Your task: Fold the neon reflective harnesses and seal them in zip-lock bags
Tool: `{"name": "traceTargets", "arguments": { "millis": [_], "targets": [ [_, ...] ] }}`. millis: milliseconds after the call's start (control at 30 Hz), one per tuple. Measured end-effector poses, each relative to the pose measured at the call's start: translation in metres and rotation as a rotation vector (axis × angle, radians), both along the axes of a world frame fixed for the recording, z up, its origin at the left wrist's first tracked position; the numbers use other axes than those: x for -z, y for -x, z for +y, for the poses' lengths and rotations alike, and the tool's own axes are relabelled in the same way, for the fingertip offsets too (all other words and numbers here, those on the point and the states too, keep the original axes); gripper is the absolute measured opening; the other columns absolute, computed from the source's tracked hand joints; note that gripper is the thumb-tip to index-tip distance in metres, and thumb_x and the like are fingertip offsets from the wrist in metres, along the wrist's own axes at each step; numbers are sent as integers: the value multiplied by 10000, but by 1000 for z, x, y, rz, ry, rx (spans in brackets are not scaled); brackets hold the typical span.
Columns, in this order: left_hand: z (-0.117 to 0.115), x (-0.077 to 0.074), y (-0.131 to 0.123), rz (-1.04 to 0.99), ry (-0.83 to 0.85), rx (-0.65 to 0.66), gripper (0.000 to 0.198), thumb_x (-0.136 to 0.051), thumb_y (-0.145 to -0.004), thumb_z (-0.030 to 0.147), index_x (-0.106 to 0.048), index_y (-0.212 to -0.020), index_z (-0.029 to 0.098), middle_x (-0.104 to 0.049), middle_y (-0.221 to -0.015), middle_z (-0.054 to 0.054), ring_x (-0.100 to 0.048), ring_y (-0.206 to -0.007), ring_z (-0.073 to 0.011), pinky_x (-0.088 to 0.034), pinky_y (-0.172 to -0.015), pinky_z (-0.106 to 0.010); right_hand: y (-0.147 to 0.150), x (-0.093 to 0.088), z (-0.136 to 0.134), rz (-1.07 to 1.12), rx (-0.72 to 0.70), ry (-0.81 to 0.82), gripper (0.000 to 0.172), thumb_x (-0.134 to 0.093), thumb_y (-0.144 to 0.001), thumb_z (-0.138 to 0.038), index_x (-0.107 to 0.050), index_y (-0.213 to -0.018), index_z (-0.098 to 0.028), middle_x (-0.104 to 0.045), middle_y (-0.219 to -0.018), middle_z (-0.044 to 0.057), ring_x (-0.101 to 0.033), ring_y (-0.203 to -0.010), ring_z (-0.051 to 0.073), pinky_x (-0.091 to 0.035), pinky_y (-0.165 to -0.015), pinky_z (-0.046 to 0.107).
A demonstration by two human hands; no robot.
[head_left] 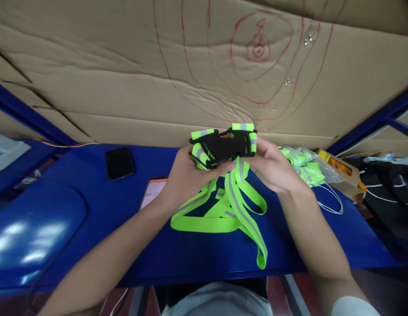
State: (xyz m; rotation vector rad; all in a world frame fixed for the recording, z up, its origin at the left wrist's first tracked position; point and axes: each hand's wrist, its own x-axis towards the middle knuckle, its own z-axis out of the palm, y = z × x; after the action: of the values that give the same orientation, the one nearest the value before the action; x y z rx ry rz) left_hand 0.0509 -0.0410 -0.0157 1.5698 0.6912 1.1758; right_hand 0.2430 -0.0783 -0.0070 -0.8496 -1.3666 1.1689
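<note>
Black plastic buckles point(228, 148) with neon green reflective webbing are raised above the table between my two hands. My left hand point(195, 173) is closed around their left side, its thumb lying along the lower edge. On the right, my right hand point(271, 164) grips the strap and buckle end; its fingertips are partly hidden behind them. The reflective strap point(220, 224), green with a grey stripe, hangs down in loose loops onto the blue table.
A black phone point(120, 163) lies at the left, and a lit phone point(153, 193) is partly behind my left forearm. Bagged green straps point(302, 162), an open cardboard box point(342, 173) and a white cable point(332, 199) are at the right. A cardboard wall point(124, 87) stands behind the table point(92, 245).
</note>
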Motion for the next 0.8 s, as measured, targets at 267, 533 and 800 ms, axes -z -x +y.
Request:
{"name": "traceTargets", "arguments": {
  "millis": [267,533,800],
  "targets": [
    [-6,2,-2,-42,-101,-63,461,-957,-685,323,-786,-1097,208,-809,-1048,-44,-748,-1034,-256,-597,-998,-373,-1,17,4,-78,-102,-161,387,-728,-925,-523,-739,-1212,-263,-746,-1238,19,-691,-1200,217,-502,-1143,426],
    [-3,12,-9,-116,-43,48,453,-929,-713,332,-758,-1114,210,-787,-1170,-52,-711,-1151,-255,-554,-1069,-387,5,10,3,-315,57,-296,436,-649,-978,-529,-685,-1309,-248,-682,-1394,45,-581,-1374,233,-421,-1223,427],
    [2,19,-9,-46,48,59,417,-950,-671,270,-795,-1051,199,-800,-1084,-57,-718,-1118,-281,-563,-1030,-400,0,-20,-14,-205,48,-68,444,-862,-799,-466,-718,-1129,-207,-767,-1189,45,-723,-1109,217,-592,-1008,383]
  ]
}}
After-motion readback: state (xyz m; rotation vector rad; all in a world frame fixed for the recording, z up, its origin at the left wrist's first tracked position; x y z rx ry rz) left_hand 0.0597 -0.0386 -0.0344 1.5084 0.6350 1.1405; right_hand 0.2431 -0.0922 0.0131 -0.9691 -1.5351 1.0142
